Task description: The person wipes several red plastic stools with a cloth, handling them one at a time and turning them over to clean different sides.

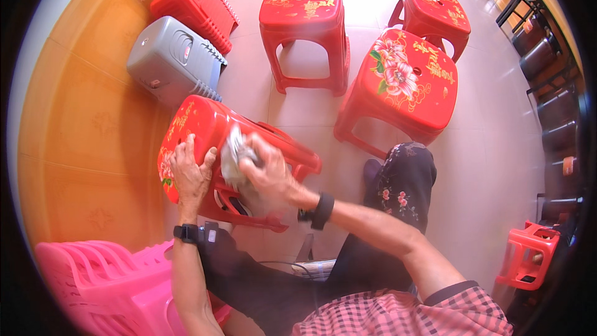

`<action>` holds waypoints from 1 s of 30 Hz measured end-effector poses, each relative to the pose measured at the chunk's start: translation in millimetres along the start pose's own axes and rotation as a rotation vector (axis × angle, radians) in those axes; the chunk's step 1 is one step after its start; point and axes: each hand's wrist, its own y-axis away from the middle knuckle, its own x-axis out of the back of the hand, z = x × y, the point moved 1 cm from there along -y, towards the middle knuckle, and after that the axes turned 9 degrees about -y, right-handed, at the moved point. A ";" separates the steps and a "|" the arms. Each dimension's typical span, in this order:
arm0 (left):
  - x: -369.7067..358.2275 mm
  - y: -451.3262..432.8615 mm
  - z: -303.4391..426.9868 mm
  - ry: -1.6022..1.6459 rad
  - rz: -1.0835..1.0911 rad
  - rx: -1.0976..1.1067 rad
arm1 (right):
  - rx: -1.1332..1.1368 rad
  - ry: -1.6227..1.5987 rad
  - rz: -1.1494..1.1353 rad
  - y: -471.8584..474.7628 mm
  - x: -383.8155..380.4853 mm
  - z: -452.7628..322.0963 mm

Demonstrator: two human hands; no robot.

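A red plastic stool (212,123) with a printed floral seat is tipped over in front of me, its seat facing left and its legs pointing right. My left hand (192,175) grips the seat, fingers spread over the printed face and thumb at the rim. In my right hand (270,163) is a bunched pale cloth (233,158), pressed against the stool's side just below the seat. Motion blurs the cloth and the right hand. Part of the stool's lower side is hidden behind that hand and forearm.
More red floral stools stand upright ahead: one (298,14) at centre, another (410,79) by my knee, a third (436,4) behind. Grey (163,56) and red (196,4) plastic stool stacks lie along the orange tiled wall. Pink plastic chairs (107,275) are stacked at lower left.
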 end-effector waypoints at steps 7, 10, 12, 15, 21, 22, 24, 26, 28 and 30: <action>-17.1 -18.0 -15.7 -0.039 -0.043 0.039 | 0.367 0.485 -0.229 -114.5 6.0 43.1; -18.7 -27.6 -21.2 -0.039 -0.059 0.062 | 0.210 0.436 -0.330 -114.0 15.7 67.7; -17.5 -32.4 -30.8 -0.050 -0.103 0.113 | 0.139 0.415 -0.354 -96.2 37.9 85.7; -20.7 -44.8 -53.2 -0.029 -0.141 0.187 | 0.170 0.513 -0.370 -45.0 96.0 150.1; -26.5 -57.9 -61.4 -0.009 -0.124 0.169 | -0.575 0.287 0.244 38.0 174.4 251.7; -24.9 -59.0 -60.7 0.020 -0.097 0.148 | -0.658 0.234 0.329 29.0 172.3 242.7; -26.6 -68.3 -61.0 0.014 -0.101 0.127 | -0.653 0.154 0.441 -3.9 164.0 226.9; -29.4 -58.5 -69.2 -0.036 -0.159 0.154 | -0.434 0.172 0.158 -49.8 102.1 161.7; -29.0 -58.2 -68.3 -0.007 -0.184 0.166 | -0.435 -0.041 -0.079 -98.2 56.9 83.3; -32.8 -65.3 -60.9 0.023 -0.170 0.149 | 0.207 0.370 -0.197 -140.1 35.6 76.4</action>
